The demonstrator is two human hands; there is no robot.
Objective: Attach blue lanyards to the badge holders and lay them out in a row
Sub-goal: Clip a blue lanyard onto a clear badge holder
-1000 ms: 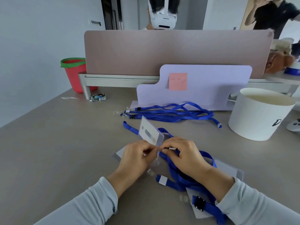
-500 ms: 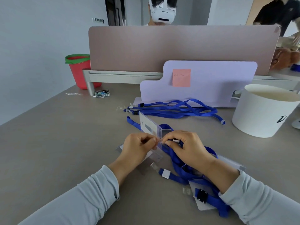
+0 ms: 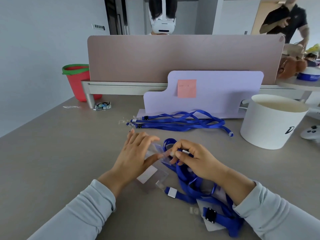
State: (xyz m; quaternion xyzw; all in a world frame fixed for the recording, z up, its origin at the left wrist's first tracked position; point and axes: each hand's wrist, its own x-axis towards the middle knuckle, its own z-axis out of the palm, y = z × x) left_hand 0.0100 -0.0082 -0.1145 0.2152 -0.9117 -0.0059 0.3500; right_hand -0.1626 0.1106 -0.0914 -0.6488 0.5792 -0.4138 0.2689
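Observation:
My left hand (image 3: 136,156) lies with straight, spread fingers over a clear badge holder (image 3: 154,148) low above the table; motion blur hides the exact contact. My right hand (image 3: 197,161) pinches the white-tipped end of a blue lanyard (image 3: 186,179) right beside that holder. The strap trails under my right wrist in a loose heap. Two more clear holders (image 3: 150,174) lie flat below my left hand. Another holder with a lanyard and black buckle (image 3: 211,216) lies at the bottom right. Several loose blue lanyards (image 3: 181,122) lie farther back.
A white round tub (image 3: 270,123) stands at the right, with a game controller (image 3: 310,133) beyond it. A lilac board (image 3: 216,94) with a pink note leans on the pink divider (image 3: 173,58). A red bucket (image 3: 78,84) and a small wrapper (image 3: 103,106) sit back left. Two people are behind the divider.
My left hand has let go of its pinch and spread its fingers flat over the holder, which dropped from upright toward the table. My right hand still pinches the lanyard end.

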